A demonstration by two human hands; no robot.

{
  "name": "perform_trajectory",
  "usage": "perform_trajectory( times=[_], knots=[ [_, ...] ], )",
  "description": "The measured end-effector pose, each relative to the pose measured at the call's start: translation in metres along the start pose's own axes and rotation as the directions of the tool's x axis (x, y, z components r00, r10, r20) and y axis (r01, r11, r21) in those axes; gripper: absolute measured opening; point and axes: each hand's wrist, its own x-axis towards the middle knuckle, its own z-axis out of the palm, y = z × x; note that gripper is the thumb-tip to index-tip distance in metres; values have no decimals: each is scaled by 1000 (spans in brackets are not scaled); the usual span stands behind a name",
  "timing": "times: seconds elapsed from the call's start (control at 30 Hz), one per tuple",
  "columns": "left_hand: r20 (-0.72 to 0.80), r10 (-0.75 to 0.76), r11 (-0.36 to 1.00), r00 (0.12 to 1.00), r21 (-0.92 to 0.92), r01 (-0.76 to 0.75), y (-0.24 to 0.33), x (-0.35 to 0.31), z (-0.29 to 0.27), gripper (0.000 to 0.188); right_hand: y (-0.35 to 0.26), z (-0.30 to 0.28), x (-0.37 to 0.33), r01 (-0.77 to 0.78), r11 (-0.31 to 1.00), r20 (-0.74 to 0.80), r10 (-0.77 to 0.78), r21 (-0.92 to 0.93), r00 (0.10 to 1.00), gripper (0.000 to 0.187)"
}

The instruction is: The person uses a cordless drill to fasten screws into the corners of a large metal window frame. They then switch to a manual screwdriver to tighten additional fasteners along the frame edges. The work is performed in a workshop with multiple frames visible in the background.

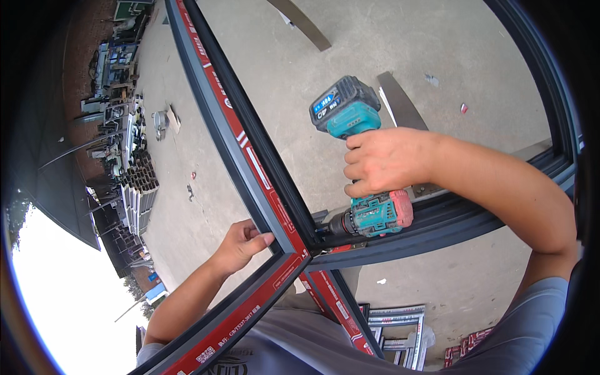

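My right hand (389, 161) is wrapped round the grip of a teal cordless drill (375, 215) with a dark battery and a red rear end. The drill lies on its side, its nose pointing left into the inner corner of a dark metal window frame (447, 215). The tip of the bit is hard to make out. My left hand (240, 249) pinches the inner edge of an adjoining sash frame (232, 115) covered with red printed film, thumb on top and fingers beneath, close to the same corner. Both frames meet near the drill's nose.
On the concrete floor (250, 37) lie a curved brown strip (306, 26), a second strip (405, 106) and scraps. Stacked metal profiles (139, 187) line the left side. Smaller white-edged frames (420, 337) and red-wrapped pieces (467, 344) lie at lower right.
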Motion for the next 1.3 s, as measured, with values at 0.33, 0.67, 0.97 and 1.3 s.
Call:
perform_trajectory(
  times=[0.33,0.67,0.97,1.3],
  knots=[
    [38,150,989,988,-11,-150,-14,14,1,69,-76,-170,-15,-607,792,-65,604,-58,794,29],
    [113,136,983,984,112,-149,12,-29,-7,69,-283,-250,68,-960,203,-173,970,195,170,38],
    [352,194,877,916,355,-323,-119,41,-79,21,-453,-177,215,-909,-319,-96,930,268,-355,31],
    [512,211,967,833,-235,-101,-341,13,-204,30,-483,-32,456,-767,-438,16,873,468,-488,26]
  ],
)
